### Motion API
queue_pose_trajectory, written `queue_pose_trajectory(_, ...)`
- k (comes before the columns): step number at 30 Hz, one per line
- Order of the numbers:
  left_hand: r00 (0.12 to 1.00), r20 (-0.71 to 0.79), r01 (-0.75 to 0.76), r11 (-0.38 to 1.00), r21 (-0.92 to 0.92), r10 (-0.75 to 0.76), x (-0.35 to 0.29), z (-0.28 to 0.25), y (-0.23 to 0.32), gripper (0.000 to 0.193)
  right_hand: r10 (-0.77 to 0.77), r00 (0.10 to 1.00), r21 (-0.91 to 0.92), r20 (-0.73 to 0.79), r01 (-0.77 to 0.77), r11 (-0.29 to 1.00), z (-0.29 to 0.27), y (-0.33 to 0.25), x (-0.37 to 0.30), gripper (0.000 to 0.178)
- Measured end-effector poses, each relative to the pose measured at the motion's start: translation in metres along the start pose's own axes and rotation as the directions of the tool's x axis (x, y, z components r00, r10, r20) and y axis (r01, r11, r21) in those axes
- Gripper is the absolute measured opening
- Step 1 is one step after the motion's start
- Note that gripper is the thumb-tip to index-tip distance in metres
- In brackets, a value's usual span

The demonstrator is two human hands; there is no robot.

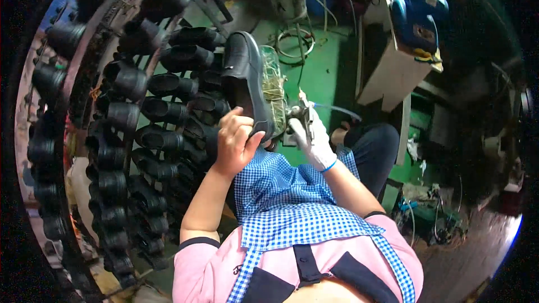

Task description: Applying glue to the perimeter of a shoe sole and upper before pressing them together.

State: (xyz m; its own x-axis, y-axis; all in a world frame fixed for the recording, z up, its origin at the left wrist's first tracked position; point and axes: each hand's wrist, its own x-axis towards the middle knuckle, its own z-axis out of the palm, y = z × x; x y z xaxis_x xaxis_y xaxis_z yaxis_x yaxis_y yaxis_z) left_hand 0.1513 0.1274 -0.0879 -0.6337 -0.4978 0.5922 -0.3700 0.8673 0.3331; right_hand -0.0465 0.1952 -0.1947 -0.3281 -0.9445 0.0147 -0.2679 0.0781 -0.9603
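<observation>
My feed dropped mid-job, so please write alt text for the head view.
A person's bare left hand grips the back of a shiny black slip-on shoe, while the white-gloved right hand holds a silvery metal hand tool beside it. Rows of black shoes line the left side.

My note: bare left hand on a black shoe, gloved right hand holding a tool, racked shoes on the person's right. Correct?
Not quite: the racked shoes are on the person's left, as the head view shows. The rest stands: bare left hand on a black shoe, gloved right hand holding a tool.
</observation>
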Motion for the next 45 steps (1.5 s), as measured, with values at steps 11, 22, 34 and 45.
queue_pose_trajectory(11, 0.936, 0.289, 0.164, 0.975, 0.151, -0.202, 0.015, -0.039, 0.033, 0.036, -0.238, 0.962, -0.376, 0.131, 0.271, 0.886, 0.016, 0.044, -0.003, 0.028)
queue_pose_trajectory(22, 0.916, 0.394, -0.003, 0.983, 0.182, -0.071, 0.026, -0.041, 0.038, 0.058, 0.158, 0.954, 0.406, 0.254, -0.253, 0.878, -0.071, -0.023, -0.056, 0.028)
queue_pose_trajectory(34, 0.837, 0.515, -0.332, 0.919, 0.215, 0.182, 0.041, -0.046, 0.028, 0.047, -0.055, 0.972, 0.359, 0.228, -0.032, 0.933, -0.070, -0.039, -0.050, 0.019)
queue_pose_trajectory(45, 0.840, 0.519, -0.307, 0.929, 0.208, 0.161, 0.055, -0.044, 0.034, 0.040, -0.145, 0.978, 0.128, 0.148, 0.126, 0.984, -0.077, -0.047, -0.045, 0.022)
